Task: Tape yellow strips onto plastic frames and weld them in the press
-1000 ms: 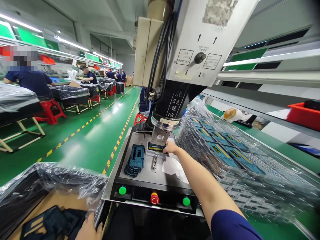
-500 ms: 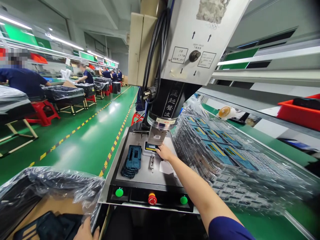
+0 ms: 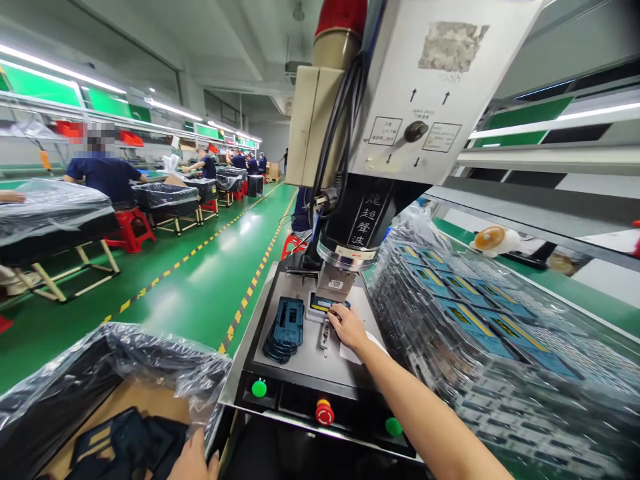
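Observation:
My right hand (image 3: 347,327) reaches onto the plate of an ultrasonic welding machine (image 3: 400,100), its fingers on a small dark part with a yellow label (image 3: 321,304) seated in the fixture under the welding horn (image 3: 336,283). Whether the fingers grip the part or only touch it is unclear. My left hand (image 3: 193,460) shows only partly at the bottom edge, resting at the rim of a plastic-lined box (image 3: 90,393) that holds dark blue plastic housings (image 3: 125,443). A stack of blue housings (image 3: 285,330) lies on the plate left of the fixture.
Two green buttons (image 3: 259,388) (image 3: 393,427) and a red stop button (image 3: 324,413) line the machine's front. Bagged trays of labelled parts (image 3: 475,333) pile up on the right. Other workers (image 3: 103,177) sit at benches across a green aisle with yellow-black tape.
My right hand has drawn back a little from under the horn, still on the part. The camera has swung slightly, shifting the machine rightward in view. My left hand stays at the box.

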Motion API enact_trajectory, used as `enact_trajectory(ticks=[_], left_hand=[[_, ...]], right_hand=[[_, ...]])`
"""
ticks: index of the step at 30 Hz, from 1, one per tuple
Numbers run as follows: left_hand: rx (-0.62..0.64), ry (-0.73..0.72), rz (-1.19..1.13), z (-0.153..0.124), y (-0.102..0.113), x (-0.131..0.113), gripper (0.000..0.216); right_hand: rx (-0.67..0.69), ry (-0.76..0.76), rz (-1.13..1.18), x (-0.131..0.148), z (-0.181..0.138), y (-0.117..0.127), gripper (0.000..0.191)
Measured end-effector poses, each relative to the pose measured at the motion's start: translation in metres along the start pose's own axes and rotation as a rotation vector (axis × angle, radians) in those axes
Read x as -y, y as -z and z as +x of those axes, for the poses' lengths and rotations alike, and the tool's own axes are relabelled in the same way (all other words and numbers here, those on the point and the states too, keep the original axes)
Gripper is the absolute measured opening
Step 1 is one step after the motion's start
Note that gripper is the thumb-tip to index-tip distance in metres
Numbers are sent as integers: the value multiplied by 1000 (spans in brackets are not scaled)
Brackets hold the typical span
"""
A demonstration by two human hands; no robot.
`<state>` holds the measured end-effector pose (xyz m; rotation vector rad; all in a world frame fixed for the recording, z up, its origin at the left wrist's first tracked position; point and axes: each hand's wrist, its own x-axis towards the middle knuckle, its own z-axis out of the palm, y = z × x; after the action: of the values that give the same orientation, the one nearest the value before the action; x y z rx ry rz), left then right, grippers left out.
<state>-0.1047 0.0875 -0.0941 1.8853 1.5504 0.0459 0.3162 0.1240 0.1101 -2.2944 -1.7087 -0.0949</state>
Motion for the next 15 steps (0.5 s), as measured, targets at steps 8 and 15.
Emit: enact_trajectory(ticks=[8, 15], left_hand=[[-52, 24, -28, -14, 8, -12, 41], [-251, -2, 37, -13, -1, -6, 48]], right_hand=[[56, 40, -46, -2, 8, 3, 36], [-258, 124, 51, -2, -39, 9, 47]])
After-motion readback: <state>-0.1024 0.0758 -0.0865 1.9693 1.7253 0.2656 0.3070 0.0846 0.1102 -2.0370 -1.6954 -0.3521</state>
